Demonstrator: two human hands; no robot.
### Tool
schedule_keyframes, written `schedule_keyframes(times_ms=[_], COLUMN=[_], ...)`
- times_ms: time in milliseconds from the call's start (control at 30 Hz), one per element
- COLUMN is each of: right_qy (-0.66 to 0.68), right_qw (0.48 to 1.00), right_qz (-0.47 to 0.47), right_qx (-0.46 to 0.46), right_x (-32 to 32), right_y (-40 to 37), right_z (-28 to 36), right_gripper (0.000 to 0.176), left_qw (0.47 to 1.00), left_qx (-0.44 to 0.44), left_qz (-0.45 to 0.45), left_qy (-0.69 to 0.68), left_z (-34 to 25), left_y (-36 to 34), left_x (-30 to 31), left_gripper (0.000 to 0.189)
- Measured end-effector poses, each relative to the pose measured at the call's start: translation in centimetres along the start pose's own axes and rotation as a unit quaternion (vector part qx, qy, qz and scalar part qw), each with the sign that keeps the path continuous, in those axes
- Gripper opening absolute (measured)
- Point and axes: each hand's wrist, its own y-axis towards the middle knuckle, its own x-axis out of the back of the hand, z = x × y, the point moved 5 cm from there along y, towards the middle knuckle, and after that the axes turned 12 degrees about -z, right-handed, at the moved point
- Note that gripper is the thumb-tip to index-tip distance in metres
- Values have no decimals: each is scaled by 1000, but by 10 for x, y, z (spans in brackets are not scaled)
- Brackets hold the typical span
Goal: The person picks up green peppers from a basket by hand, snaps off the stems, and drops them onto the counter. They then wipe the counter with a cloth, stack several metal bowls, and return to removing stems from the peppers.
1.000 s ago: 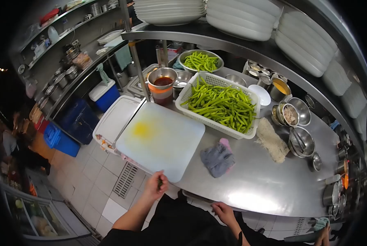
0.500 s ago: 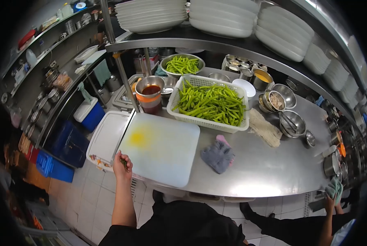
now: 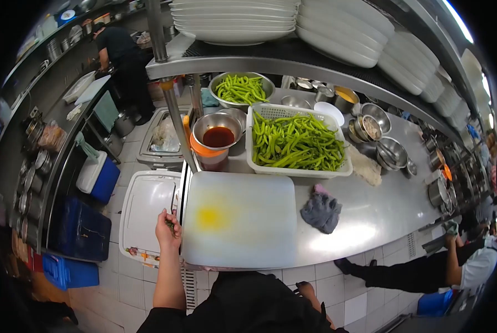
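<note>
My left hand (image 3: 168,230) is closed around small dark green pieces (image 3: 169,225), which look like pepper scraps. It is held just left of the white cutting board (image 3: 248,222), over the lid of a white bin (image 3: 148,208). A yellow stain marks the board's left part. Low beside my body, my right hand (image 3: 307,291) is partly hidden; something dark shows at its fingers, too small to make out. Long green peppers (image 3: 295,141) fill a white plastic basket (image 3: 301,173) behind the board.
A metal bowl of red-brown liquid (image 3: 218,137) stands behind the board, and a bowl of green peppers (image 3: 240,89) farther back. A grey cloth (image 3: 321,212) lies right of the board. Stacked white plates (image 3: 234,22) fill the overhead shelf. Co-workers stand at back left (image 3: 121,61) and right (image 3: 437,266).
My view has turned left, and a co-worker at back left has come into sight. My right hand now shows beside my body. The left hand stays closed by the board's left edge.
</note>
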Motion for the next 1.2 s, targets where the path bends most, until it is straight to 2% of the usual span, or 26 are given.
schedule_keyframes(times_ms=[67, 167, 233, 300, 400, 533, 567, 600, 633, 700, 733, 833, 900, 933, 1000, 1067, 1133, 1200], right_qy=[23, -86, -120, -18, -28, -17, -26, -36, -36, 13, 148, 99, 92, 77, 49, 16, 72, 137], right_qw=[1000, 995, 990, 992, 986, 993, 990, 980, 981, 989, 989, 992, 994, 996, 998, 1000, 996, 984], right_qz=[1, 33, 66, 120, 165, 116, 118, 119, 117, 61, 26, -20, -22, -18, -13, -10, -41, -82], right_qx=[-11, 26, 15, 13, 6, 2, 78, 153, 151, 132, -13, -70, -63, -50, -23, -3, -40, -73], right_x=[-8, -11, -19, -53, -72, -68, -72, -75, -74, -71, -68, -66, -84, -97, -123, -137, -144, -154], right_y=[-11, -23, -18, 41, 63, 39, 42, 44, 42, 32, 16, -25, -41, -50, -66, -90, -127, -154], right_z=[0, 8, 6, -42, -47, -24, -24, -27, -32, -35, -33, -28, -25, -27, -27, -30, -9, 12], right_gripper=[38, 42, 42, 42, 41, 39, 39, 39, 39, 37, 35, 33, 33, 32, 31, 30, 29, 28], left_qw=[1000, 1000, 1000, 1000, 999, 997, 997, 995, 990, 990, 990, 993, 995, 996, 991, 936, 909, 877], left_qx=[-3, -16, -5, -6, 6, -62, -61, -100, -140, -140, -143, -115, -91, -80, -57, -166, -204, -228], left_qz=[2, -8, -17, -27, -39, -41, -40, -24, -7, 2, 9, 8, 31, 48, 21, -151, -139, -134], left_qy=[2, -7, -9, -8, 20, -10, -12, -16, -18, -16, -14, 2, 9, 14, 117, 269, 336, 401], left_z=[-5, -8, -8, -7, -15, -57, -69, -86, -101, -119, -127, -136, -142, -151, -167, -188, -193, -176], left_y=[1, -8, -16, -20, -31, -23, -14, -5, 5, 38, 58, 142, 218, 254, 313, 326, 374, 429], left_x=[5, 15, 29, 49, 67, 70, 67, 59, 48, 23, 8, -38, -76, -99, -146, -172, -177, -166], left_gripper=[31, 31, 31, 31, 33, 32, 32, 32, 31, 31, 30, 30, 34, 38, 72, 101, 106, 101])
